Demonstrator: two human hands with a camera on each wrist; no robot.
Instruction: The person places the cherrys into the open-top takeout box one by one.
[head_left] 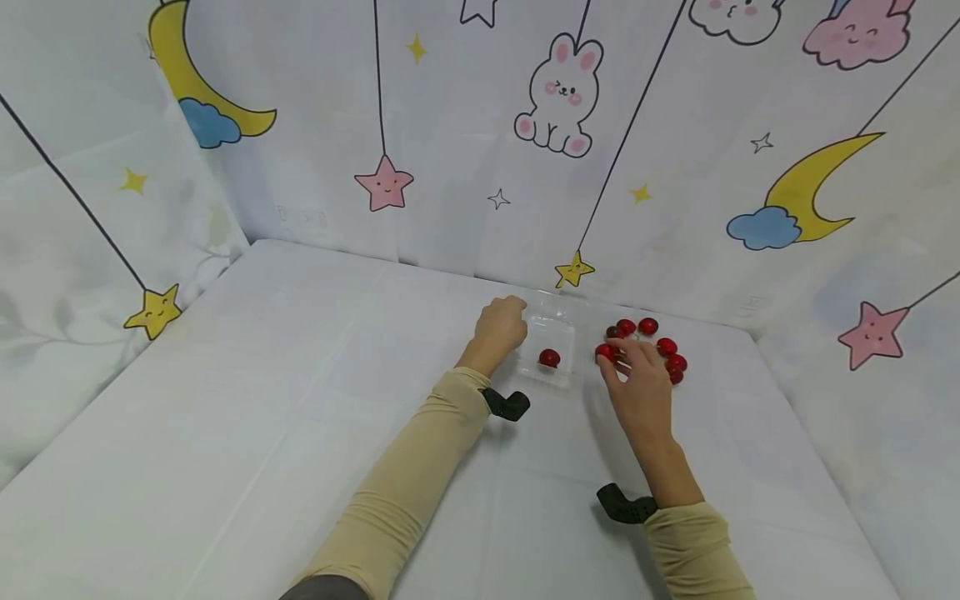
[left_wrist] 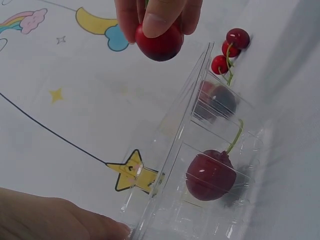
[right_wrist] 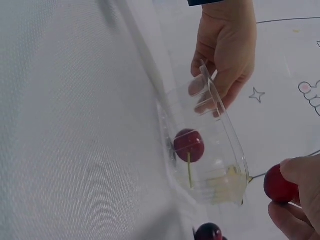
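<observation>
A clear plastic box (head_left: 573,337) stands on the table with one dark red cherry (head_left: 550,358) and its green stem inside. My left hand (head_left: 501,329) grips the left rim of the box; in the right wrist view its thumb and fingers lie on both sides of that wall. To the right of the box, my right hand (head_left: 637,383) pinches another red cherry (right_wrist: 280,185) between thumb and fingers. The left wrist view shows this held cherry (left_wrist: 159,45) raised above the level of the box's rim.
Several loose cherries (head_left: 666,346), some with green stems, lie on the white-covered table (head_left: 375,350) around the right hand's fingers. Behind the box rises a white curtain (head_left: 465,108) printed with stars, moons and a rabbit, close to the table's far edge.
</observation>
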